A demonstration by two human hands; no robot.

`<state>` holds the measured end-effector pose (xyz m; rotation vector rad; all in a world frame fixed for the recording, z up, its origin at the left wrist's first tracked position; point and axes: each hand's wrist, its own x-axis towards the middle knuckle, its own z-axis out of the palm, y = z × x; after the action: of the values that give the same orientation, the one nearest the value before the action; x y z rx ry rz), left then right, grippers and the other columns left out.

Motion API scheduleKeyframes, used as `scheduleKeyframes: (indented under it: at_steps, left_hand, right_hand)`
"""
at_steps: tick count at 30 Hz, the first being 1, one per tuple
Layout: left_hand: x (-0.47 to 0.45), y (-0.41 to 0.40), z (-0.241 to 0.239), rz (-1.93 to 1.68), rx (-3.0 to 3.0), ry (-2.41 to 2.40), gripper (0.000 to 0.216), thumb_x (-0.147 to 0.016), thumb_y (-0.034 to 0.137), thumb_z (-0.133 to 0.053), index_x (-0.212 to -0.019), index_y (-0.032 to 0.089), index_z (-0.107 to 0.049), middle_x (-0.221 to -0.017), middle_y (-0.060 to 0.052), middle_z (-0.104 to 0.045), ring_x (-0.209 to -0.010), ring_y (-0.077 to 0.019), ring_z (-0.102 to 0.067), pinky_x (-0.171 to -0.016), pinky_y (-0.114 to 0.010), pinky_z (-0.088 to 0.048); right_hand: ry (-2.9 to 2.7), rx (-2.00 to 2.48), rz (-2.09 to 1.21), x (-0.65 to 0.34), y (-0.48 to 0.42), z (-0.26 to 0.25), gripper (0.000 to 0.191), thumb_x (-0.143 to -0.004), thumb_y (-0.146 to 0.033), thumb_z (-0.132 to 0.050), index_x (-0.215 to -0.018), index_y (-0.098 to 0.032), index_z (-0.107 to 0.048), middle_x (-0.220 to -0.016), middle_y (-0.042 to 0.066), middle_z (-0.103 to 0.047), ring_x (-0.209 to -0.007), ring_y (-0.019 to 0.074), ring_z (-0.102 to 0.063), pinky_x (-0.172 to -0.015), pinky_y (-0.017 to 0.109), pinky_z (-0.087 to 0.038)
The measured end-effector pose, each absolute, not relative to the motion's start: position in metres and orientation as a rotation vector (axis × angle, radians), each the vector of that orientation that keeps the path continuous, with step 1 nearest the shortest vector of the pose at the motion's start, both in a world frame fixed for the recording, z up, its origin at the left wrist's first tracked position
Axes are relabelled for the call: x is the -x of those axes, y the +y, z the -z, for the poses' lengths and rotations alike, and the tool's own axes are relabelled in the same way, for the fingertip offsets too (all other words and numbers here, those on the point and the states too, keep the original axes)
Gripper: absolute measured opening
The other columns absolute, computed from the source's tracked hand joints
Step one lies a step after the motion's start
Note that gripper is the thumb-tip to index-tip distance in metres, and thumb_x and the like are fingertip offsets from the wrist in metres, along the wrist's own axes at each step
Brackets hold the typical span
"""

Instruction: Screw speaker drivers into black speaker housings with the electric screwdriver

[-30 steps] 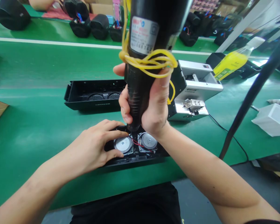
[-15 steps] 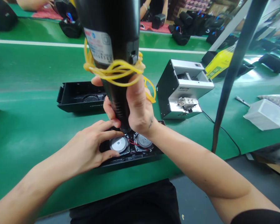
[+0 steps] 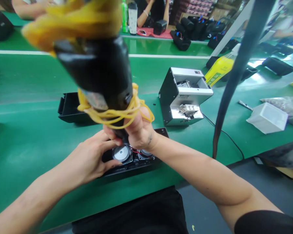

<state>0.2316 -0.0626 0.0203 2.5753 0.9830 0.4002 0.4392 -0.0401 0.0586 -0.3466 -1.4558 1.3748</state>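
My right hand (image 3: 139, 130) is wrapped around a black electric screwdriver (image 3: 100, 68) bound with yellow rubber bands; its upper part is blurred. The tool points down into an open black speaker housing (image 3: 136, 167), close to the left one of two round speaker drivers (image 3: 122, 152). Its tip is hidden behind my fingers. With thumb and fingers on either side of that left driver, my left hand (image 3: 95, 154) grips it in the housing. Red wires run between the drivers, and the right driver is partly covered by my right hand.
Behind the housing lies another black housing (image 3: 73, 109). A silver-and-black machine (image 3: 185, 97) stands right of it, with a yellow bottle (image 3: 219, 70) behind. A dark strap (image 3: 234, 87) hangs at the right, near a white box (image 3: 268, 117). People sit across the green bench.
My right hand and the screwdriver have come lower, toward the left driver, and the tool leans more to the left. My left hand stays at that driver. The view has shifted slightly.
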Motion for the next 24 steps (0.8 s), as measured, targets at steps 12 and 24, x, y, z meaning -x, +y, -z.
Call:
scheduleKeyframes:
  at_steps: [12, 24]
  left_hand:
    - [-0.226, -0.063, -0.013, -0.346, -2.534, 1.074, 0.031, -0.091, 0.052, -0.078, -0.113, 0.03, -0.08, -0.124, -0.006, -0.08, -0.111, -0.0316, -0.078, -0.087, -0.041, -0.068]
    - [-0.223, -0.069, -0.016, -0.429, -2.566, 1.045, 0.051, -0.1, 0.048, -0.074, -0.149, 0.043, -0.063, -0.17, -0.005, -0.053, -0.148, -0.0364, -0.061, -0.116, -0.056, -0.061]
  right_hand:
    - [-1.51, 0.235, -1.361, -0.443, -0.034, -0.049, 0.035, -0.101, -0.063, -0.063, -0.094, -0.029, -0.062, -0.075, -0.007, -0.057, -0.062, 0.0122, -0.055, -0.057, 0.025, -0.051]
    - [-1.155, 0.316, -1.023, -0.495, -0.054, -0.121, 0.05, -0.1, -0.079, -0.061, -0.104, -0.029, -0.063, -0.064, -0.007, -0.058, -0.041, 0.0131, -0.047, -0.037, 0.026, -0.04]
